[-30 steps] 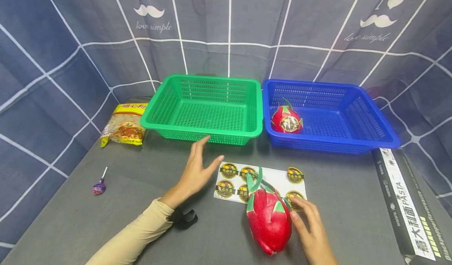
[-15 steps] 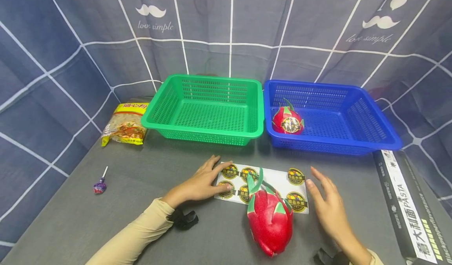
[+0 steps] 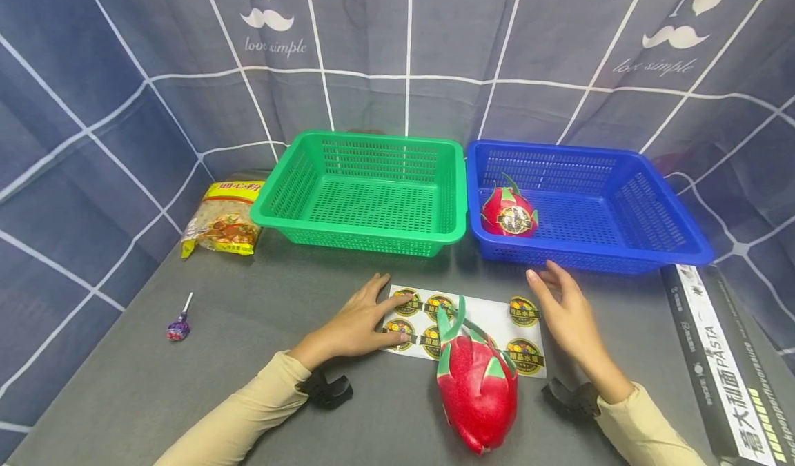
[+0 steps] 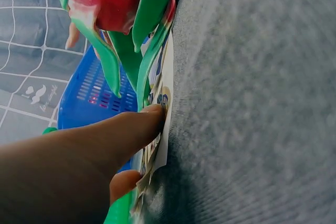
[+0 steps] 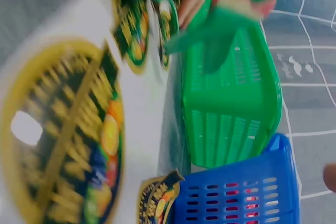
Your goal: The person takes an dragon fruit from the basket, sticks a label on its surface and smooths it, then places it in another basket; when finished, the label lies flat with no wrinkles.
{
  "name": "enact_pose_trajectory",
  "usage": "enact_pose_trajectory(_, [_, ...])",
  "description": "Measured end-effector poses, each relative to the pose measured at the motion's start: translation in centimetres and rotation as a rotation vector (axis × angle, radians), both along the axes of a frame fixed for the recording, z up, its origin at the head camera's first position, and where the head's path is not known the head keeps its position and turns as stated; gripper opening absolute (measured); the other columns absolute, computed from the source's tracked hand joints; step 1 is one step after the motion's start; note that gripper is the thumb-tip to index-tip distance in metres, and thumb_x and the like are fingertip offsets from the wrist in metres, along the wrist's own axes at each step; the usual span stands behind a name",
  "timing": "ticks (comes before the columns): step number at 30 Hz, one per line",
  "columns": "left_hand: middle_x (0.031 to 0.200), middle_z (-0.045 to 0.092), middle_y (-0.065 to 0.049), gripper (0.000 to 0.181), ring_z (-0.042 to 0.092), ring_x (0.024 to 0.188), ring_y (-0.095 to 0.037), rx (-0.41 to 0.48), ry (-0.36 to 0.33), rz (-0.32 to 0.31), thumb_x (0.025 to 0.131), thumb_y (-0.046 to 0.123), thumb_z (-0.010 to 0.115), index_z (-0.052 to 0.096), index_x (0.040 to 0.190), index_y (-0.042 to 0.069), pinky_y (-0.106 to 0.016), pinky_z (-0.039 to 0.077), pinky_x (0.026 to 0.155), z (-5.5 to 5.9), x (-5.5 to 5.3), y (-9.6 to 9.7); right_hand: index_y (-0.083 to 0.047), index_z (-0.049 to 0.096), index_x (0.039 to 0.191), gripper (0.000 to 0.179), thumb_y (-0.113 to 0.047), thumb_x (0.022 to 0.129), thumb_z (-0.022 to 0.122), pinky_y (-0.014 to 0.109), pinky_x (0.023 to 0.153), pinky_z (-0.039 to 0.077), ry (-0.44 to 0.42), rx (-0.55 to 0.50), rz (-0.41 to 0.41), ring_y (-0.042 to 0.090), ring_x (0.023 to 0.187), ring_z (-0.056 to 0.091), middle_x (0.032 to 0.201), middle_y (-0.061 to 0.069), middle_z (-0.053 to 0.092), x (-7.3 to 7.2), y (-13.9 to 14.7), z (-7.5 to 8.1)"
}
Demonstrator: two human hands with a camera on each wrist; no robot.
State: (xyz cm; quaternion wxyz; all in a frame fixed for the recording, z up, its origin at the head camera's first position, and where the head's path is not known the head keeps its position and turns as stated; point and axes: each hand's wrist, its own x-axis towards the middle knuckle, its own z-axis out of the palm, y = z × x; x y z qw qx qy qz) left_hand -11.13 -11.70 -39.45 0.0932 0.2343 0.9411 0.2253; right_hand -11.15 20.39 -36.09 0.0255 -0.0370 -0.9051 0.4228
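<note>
A white sheet of round black-and-gold stickers [image 3: 484,308] lies on the table. My left hand [image 3: 359,319] rests on its left end, fingers spread; in the left wrist view the thumb [image 4: 139,127] touches the sheet. A red dragon fruit with green leaf tips [image 3: 477,390] lies partly over the near side of the sheet, hiding some stickers. To the right of the sheet my right hand [image 3: 568,311] is raised, fingers loosely extended, holding nothing. Its fingertips are near the front of the blue basket. Another dragon fruit [image 3: 506,207], bearing a sticker, sits in that basket.
The green basket [image 3: 360,235] and blue basket [image 3: 596,253] stand side by side at the back. A yellow pasta bag [image 3: 225,217] is left of them, a lollipop [image 3: 179,326] nearer at left. A long black-and-white pasta box [image 3: 720,362] lies along the right.
The left hand has come down from near the green basket onto the sheet's left end. The right hand has left the dragon fruit's side, moving right and then forward.
</note>
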Motion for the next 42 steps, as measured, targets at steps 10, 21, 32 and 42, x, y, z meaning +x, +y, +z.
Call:
enact_pose_trajectory(10, [0.150, 0.016, -0.017, 0.064, 0.010, 0.140, -0.034, -0.001, 0.001, -0.002, 0.079, 0.052, 0.060, 0.040, 0.136, 0.032, -0.056, 0.020, 0.107, -0.1, -0.1, -0.1, 0.007, 0.012, 0.141, 0.079, -0.056, 0.093, 0.021, 0.058, 0.103, 0.024, -0.155, 0.067, 0.068, 0.048, 0.126, 0.030, 0.137, 0.034, 0.032, -1.9, -0.1, -0.1])
enact_pose_trajectory(21, [0.150, 0.017, -0.017, 0.064, 0.011, 0.140, -0.034, 0.006, 0.009, -0.003, 0.079, 0.053, 0.060, 0.040, 0.136, 0.030, -0.056, 0.019, 0.108, -0.1, -0.1, -0.1, 0.007, 0.023, 0.138, 0.065, -0.039, 0.095, 0.039, 0.055, 0.094, 0.037, -0.115, 0.139, 0.150, 0.041, 0.109, 0.053, 0.122, 0.030, 0.052, -1.6, -0.2, -1.0])
enact_pose_trajectory(32, [0.150, 0.017, -0.018, 0.065, 0.011, 0.140, -0.034, 0.006, 0.011, -0.006, 0.080, 0.053, 0.059, 0.039, 0.137, 0.029, -0.055, 0.019, 0.108, 0.1, -0.2, -0.1, 0.003, 0.034, 0.133, 0.053, -0.011, 0.086, 0.054, 0.053, 0.087, 0.042, -0.041, 0.173, 0.189, 0.038, 0.100, 0.058, 0.111, 0.026, 0.059, -1.4, -0.1, -1.7])
enact_pose_trajectory(42, [0.150, 0.016, -0.017, 0.066, 0.010, 0.140, -0.033, 0.007, 0.001, -0.002, 0.079, 0.053, 0.060, 0.038, 0.137, 0.028, -0.055, 0.018, 0.109, -0.1, -0.2, -0.1, 0.000, 0.043, 0.126, 0.047, -0.004, 0.082, 0.056, 0.053, 0.084, 0.042, 0.002, 0.171, 0.182, 0.036, 0.095, 0.060, 0.104, 0.024, 0.062, -1.2, -0.2, -1.8])
